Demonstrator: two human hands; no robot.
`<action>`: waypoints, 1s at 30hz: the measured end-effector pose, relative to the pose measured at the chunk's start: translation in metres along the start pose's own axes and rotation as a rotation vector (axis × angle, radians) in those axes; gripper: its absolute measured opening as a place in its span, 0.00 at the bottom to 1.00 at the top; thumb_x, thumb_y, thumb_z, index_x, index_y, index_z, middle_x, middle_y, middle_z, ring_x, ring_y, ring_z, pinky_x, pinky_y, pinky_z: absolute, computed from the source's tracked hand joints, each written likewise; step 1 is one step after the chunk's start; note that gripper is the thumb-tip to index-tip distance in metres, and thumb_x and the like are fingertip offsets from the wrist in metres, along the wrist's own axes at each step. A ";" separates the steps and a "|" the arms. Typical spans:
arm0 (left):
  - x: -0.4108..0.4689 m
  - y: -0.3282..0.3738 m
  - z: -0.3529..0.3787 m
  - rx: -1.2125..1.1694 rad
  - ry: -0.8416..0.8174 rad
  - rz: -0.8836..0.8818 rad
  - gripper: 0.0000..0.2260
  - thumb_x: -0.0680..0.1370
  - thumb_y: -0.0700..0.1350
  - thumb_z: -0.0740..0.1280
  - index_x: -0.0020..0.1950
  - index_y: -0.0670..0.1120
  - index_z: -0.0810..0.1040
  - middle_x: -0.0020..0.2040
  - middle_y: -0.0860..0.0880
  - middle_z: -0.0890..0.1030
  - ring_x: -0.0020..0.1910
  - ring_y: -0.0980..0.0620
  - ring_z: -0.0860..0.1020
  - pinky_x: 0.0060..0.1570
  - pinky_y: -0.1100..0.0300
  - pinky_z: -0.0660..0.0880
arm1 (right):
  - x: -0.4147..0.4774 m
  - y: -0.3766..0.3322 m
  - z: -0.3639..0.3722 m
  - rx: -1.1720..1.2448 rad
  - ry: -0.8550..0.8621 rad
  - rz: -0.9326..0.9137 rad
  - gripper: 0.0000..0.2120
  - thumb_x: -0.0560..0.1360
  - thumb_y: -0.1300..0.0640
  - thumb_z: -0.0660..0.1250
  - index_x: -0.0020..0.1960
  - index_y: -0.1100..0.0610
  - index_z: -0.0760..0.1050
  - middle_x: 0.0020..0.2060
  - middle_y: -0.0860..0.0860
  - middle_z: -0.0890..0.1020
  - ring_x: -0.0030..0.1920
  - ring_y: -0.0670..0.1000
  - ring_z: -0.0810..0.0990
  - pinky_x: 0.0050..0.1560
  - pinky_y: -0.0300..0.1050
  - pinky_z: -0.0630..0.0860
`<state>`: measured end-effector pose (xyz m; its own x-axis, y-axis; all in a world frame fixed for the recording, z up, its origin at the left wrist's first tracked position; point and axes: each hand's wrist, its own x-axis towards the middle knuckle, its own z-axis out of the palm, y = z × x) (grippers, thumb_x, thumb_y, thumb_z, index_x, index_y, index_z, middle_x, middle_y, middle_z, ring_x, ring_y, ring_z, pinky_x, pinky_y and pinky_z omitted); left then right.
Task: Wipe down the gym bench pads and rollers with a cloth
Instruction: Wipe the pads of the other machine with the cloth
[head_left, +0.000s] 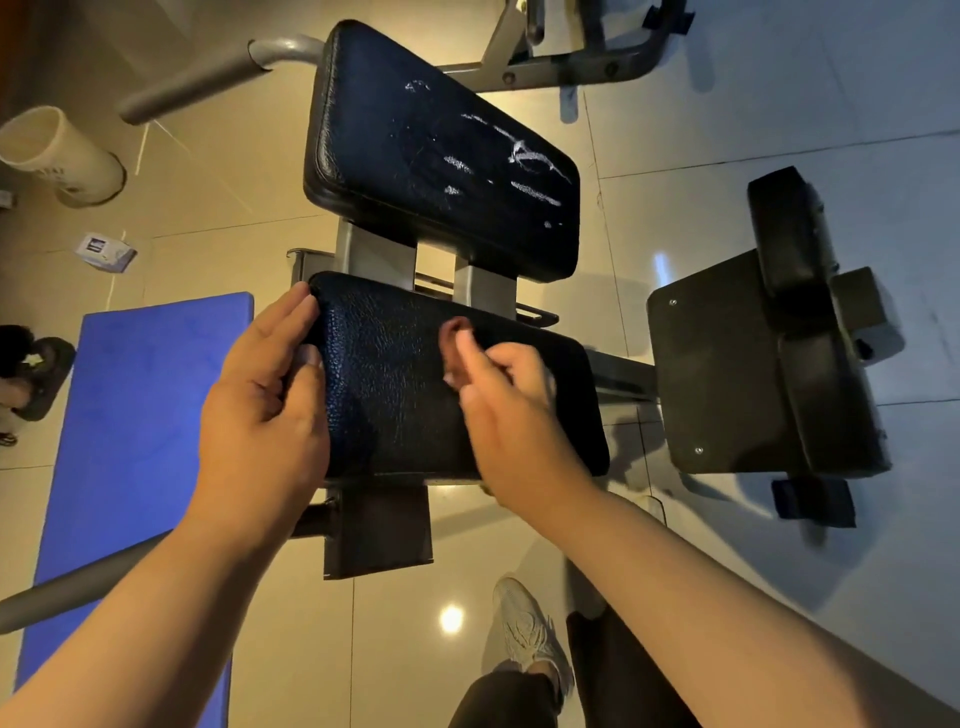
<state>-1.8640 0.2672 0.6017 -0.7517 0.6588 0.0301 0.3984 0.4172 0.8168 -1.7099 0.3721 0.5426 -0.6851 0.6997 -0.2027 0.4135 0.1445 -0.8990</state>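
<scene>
Two black padded cushions sit on a grey metal frame below me. The far pad (415, 156) carries white scuffs and streaks on its right half. On the near pad (415, 395), my left hand (260, 415) grips the left edge, thumb on top and fingers over the corner. My right hand (504, 410) hovers over the pad's right half, blurred, with its fingers curled in and thumb against the index finger. No cloth shows in either hand. A black roller-like pad (789, 244) stands at the right on a black plate (727, 364).
A blue mat (140, 415) lies on the tiled floor at the left, with a grey bar (62, 587) across its near part. A white bucket (62, 156) and a small packet (106, 252) sit far left. My shoe (530, 629) is below the bench; someone's foot (36, 374) is at the left edge.
</scene>
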 end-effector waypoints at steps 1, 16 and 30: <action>0.000 -0.001 0.000 0.009 -0.006 0.003 0.19 0.83 0.39 0.60 0.73 0.50 0.73 0.73 0.59 0.72 0.72 0.63 0.67 0.74 0.55 0.64 | 0.005 0.006 -0.003 0.077 0.090 0.148 0.15 0.84 0.48 0.53 0.70 0.45 0.66 0.58 0.47 0.67 0.52 0.39 0.73 0.42 0.27 0.72; 0.001 -0.007 -0.001 -0.025 -0.001 0.020 0.18 0.83 0.38 0.60 0.73 0.50 0.73 0.72 0.60 0.72 0.72 0.62 0.67 0.74 0.55 0.64 | 0.002 0.010 0.006 0.053 0.102 -0.016 0.22 0.84 0.52 0.54 0.77 0.47 0.61 0.62 0.47 0.64 0.58 0.42 0.69 0.57 0.33 0.70; -0.001 0.004 -0.004 -0.101 -0.015 0.001 0.19 0.83 0.36 0.59 0.71 0.52 0.73 0.67 0.54 0.76 0.69 0.52 0.73 0.69 0.48 0.70 | 0.028 -0.095 0.034 0.106 -0.040 -0.142 0.19 0.83 0.50 0.55 0.74 0.44 0.63 0.63 0.43 0.62 0.61 0.45 0.71 0.63 0.46 0.76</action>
<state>-1.8639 0.2662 0.6075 -0.7430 0.6689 0.0234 0.3442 0.3518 0.8705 -1.7887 0.3537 0.6095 -0.7565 0.6485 -0.0843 0.2469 0.1638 -0.9551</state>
